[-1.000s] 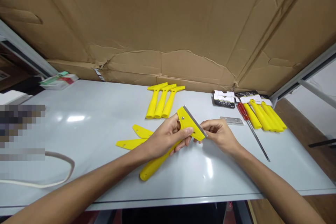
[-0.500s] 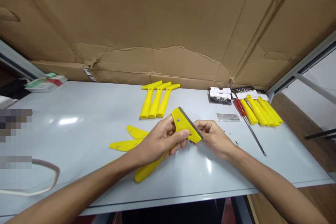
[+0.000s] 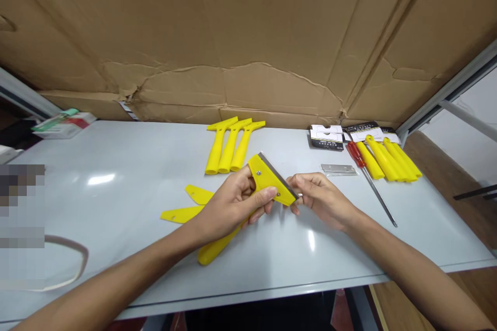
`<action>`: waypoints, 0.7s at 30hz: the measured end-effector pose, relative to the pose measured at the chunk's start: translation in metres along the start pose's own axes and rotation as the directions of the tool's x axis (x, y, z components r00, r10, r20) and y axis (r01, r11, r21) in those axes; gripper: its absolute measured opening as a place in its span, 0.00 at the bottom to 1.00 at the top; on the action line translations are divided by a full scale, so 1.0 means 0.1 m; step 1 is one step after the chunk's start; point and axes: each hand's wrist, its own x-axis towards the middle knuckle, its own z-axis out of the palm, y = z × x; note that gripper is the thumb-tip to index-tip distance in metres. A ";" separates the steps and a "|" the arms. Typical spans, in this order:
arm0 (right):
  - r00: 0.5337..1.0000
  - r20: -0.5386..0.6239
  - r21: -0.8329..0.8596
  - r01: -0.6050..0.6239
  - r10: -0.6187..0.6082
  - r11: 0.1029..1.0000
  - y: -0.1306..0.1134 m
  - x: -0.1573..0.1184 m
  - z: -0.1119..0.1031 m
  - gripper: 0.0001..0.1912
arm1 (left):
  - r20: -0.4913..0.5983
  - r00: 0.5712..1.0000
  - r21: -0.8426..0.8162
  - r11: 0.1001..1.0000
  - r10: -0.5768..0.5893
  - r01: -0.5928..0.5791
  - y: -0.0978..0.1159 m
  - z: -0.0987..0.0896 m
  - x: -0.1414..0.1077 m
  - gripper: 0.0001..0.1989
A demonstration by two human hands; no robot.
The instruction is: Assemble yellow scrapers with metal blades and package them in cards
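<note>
My left hand (image 3: 236, 201) is closed around a yellow scraper (image 3: 267, 181), its thumb pressed on the scraper's head. A dark metal blade (image 3: 277, 178) runs along the head's upper right edge, and two small screws show in the yellow face. The scraper's handle (image 3: 217, 248) slants down to the lower left, under my left wrist. Just right of the blade's lower end is my right hand (image 3: 322, 196), thumb and fingers pinched together. Something small and silvery shows at its fingertips, too small to name. Two flat yellow plates (image 3: 182, 214) lie left of my left hand.
Three yellow handles (image 3: 231, 145) lie at the back, before the cardboard wall (image 3: 248, 88). To the right are a red-handled screwdriver (image 3: 365, 173), packaged blades (image 3: 337, 169), black-and-white cards (image 3: 326, 138) and several yellow handles (image 3: 388, 160). A box (image 3: 64, 124) sits at the back left.
My right hand has drawn slightly away from behind the scraper's head, so its fingertips now show beside the blade's end. My left hand keeps its hold, with the scraper shifted slightly up and left.
</note>
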 end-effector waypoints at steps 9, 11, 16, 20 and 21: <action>0.993 -0.118 -0.285 -0.017 -0.018 0.958 -0.04 0.01 -0.05 0.14 | -0.146 0.987 0.081 0.993 -0.070 0.083 0.01 0.01 0.08 0.13; 0.992 -0.125 -0.358 -0.047 0.001 0.933 -0.09 0.03 -0.09 0.15 | -0.125 0.989 0.102 0.990 -0.085 0.098 -0.02 -0.01 0.09 0.13; 0.972 -0.192 -0.838 -0.089 -0.139 0.538 -0.47 -0.09 -0.48 0.15 | 0.014 0.991 0.046 0.990 -0.135 0.134 -0.10 -0.04 0.12 0.17; 0.982 -0.189 -0.958 -0.187 0.012 0.216 -0.69 -0.29 -0.92 0.05 | 0.079 0.970 -0.085 0.968 -0.230 0.236 -0.16 -0.02 0.12 0.17; 0.979 -0.191 -0.961 -0.201 0.074 0.189 -0.68 -0.33 -0.99 0.03 | 0.086 0.962 -0.128 0.955 -0.259 0.268 -0.17 -0.01 0.12 0.18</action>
